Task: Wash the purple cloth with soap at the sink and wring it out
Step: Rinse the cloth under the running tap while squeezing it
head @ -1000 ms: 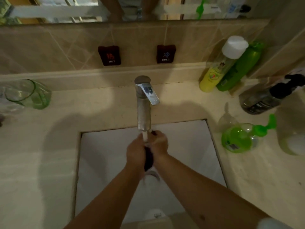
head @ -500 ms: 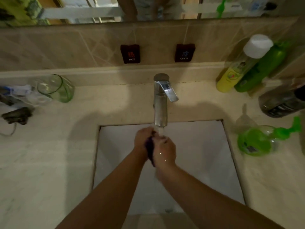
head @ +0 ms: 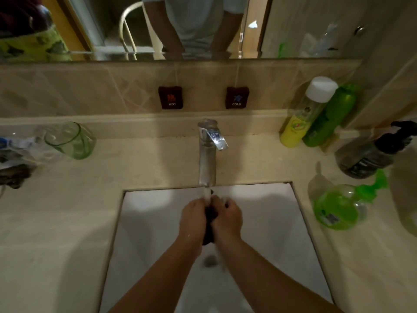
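Observation:
The purple cloth (head: 209, 224) is bunched into a dark wad between my two hands, over the white sink basin (head: 270, 222). My left hand (head: 193, 219) grips its left side and my right hand (head: 228, 219) grips its right side, knuckles up. Both hands are pressed together under the chrome tap (head: 207, 152), and a thin stream of water (head: 207, 194) runs onto the cloth. Most of the cloth is hidden inside my fists. A green pump bottle of soap (head: 340, 206) lies on the counter to the right of the basin.
A green glass (head: 72, 141) and some clutter sit on the counter at the left. A yellow bottle (head: 302, 123), a green bottle (head: 329, 118) and a dark pump bottle (head: 370, 157) stand at the back right. The drain (head: 211, 260) lies below my hands.
My hands have shifted against each other on the cloth, now level side by side under the stream. The camera has tilted up, showing more of the mirror.

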